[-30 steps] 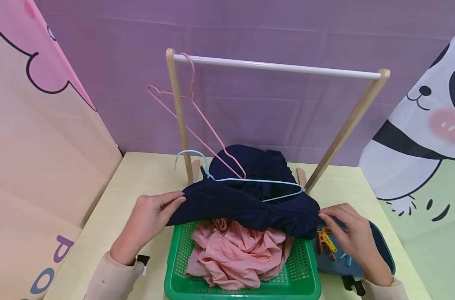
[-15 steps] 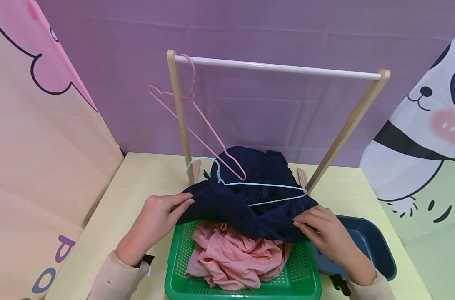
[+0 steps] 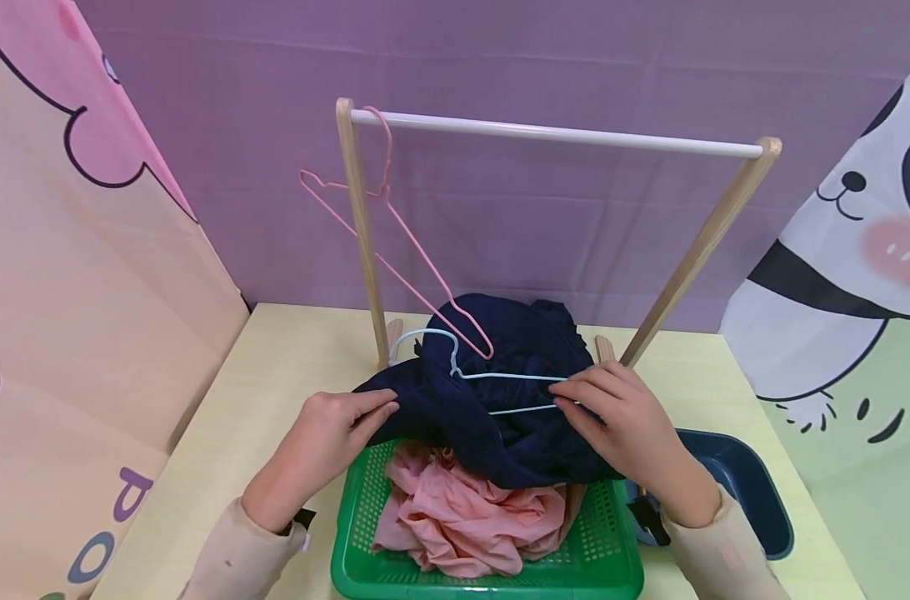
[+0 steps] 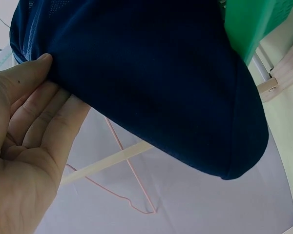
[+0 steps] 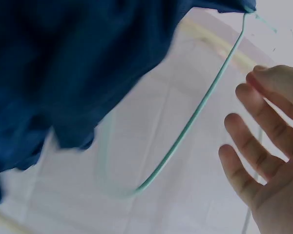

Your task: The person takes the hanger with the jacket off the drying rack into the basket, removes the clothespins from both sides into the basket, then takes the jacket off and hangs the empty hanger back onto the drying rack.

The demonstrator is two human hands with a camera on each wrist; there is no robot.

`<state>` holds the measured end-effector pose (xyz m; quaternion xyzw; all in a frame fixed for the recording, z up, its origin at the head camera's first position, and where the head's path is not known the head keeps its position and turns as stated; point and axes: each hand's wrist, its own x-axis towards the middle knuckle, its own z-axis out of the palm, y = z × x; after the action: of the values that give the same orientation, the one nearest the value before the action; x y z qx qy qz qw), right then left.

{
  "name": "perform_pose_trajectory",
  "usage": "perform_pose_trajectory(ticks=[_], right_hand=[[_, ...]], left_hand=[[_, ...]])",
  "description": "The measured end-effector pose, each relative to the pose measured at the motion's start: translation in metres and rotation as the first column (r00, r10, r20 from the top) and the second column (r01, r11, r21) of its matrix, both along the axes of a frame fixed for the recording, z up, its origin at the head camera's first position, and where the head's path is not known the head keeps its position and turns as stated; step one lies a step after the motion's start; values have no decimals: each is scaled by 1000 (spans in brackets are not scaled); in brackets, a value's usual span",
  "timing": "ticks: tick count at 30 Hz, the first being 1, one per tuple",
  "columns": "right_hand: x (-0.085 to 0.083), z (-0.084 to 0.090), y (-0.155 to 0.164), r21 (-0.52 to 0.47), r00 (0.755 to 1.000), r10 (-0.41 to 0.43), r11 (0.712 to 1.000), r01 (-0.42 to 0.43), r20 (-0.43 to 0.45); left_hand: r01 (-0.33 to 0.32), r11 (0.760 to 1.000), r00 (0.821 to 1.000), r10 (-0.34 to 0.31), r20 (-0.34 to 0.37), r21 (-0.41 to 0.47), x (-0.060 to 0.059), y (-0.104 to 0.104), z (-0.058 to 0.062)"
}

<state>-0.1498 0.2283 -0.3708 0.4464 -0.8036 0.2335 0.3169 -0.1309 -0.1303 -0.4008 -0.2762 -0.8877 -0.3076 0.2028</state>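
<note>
A navy garment [image 3: 455,417] is draped over the back of the green basket, spreading onto the table behind. My left hand [image 3: 342,433] pinches its left edge between thumb and fingers; the left wrist view shows the cloth [image 4: 161,87] stretching away from the fingertips. A light blue hanger [image 3: 507,376] sits partly inside the garment, hook to the left, its left arm hidden by cloth. My right hand [image 3: 620,421] is at the hanger's exposed right end. In the right wrist view its fingers [image 5: 251,141] are parted and bent slightly, beside the hanger wire [image 5: 195,119], gripping nothing.
Pink cloth [image 3: 477,517] fills much of the green basket [image 3: 605,575]. A wooden rack with a white rail [image 3: 552,132] stands behind, a pink hanger [image 3: 417,237] on its left end. A dark blue tray [image 3: 773,508] lies right, partly behind my right arm.
My right hand has let go of the garment's right edge and moved left and up to the hanger's end. The hanger's hook and my left hand with the cloth have shifted slightly right.
</note>
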Motion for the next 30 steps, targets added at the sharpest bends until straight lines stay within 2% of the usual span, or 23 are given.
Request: perform_pose_trajectory(ticks=[7,14,19,24,30], right_hand=[[-14,13,-38,141,999,-16,990,11,33],[-20,15,-55,171,999,-20,985,14,34],[-21,14,-57,210,999,-31,977,28,13],[-18,15,-53,253,997,-71,965,77,-33],[-13,22,-36,219,994,-89,970,102,-69]], left_hand=[[3,1000,1000,-3,13,-7,0,2,0],[14,1000,999,-14,43,-4,2,5,1],[24,1000,999,-24,48,11,3,5,0],[42,999,998,-43,54,21,3,5,-1],[50,999,997,-52,59,21,6,1,-1]])
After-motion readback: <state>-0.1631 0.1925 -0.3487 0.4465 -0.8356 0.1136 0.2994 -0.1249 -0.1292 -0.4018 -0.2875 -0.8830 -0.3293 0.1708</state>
